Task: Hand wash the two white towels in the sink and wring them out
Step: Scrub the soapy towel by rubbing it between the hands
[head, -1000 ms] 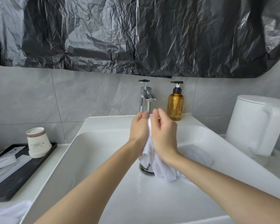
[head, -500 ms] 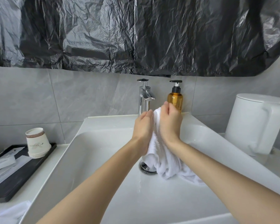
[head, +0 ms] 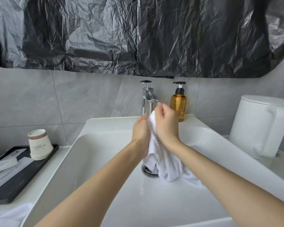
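A wet white towel (head: pixel 166 163) hangs between my two hands over the white sink (head: pixel 95 154), its lower end bunched by the drain (head: pixel 148 171). My left hand (head: pixel 141 128) presses against the towel's left side with its fingers fairly straight. My right hand (head: pixel 166 123) grips the towel's top from the right, fingers curled over it, just below the chrome tap (head: pixel 147 97). A second white towel (head: pixel 10 215) lies on the counter at the lower left corner.
An amber pump bottle (head: pixel 178 104) stands behind the sink beside the tap. A white kettle (head: pixel 261 125) sits at the right. A black tray (head: pixel 15 176) with stacked paper cups (head: pixel 39 145) and papers is at the left. Black plastic sheeting (head: pixel 138 35) covers the wall above.
My hands have rubbed the towel between them: the right hand slid up and curled over the towel's top, and more of the towel was gathered up from the basin's right side.
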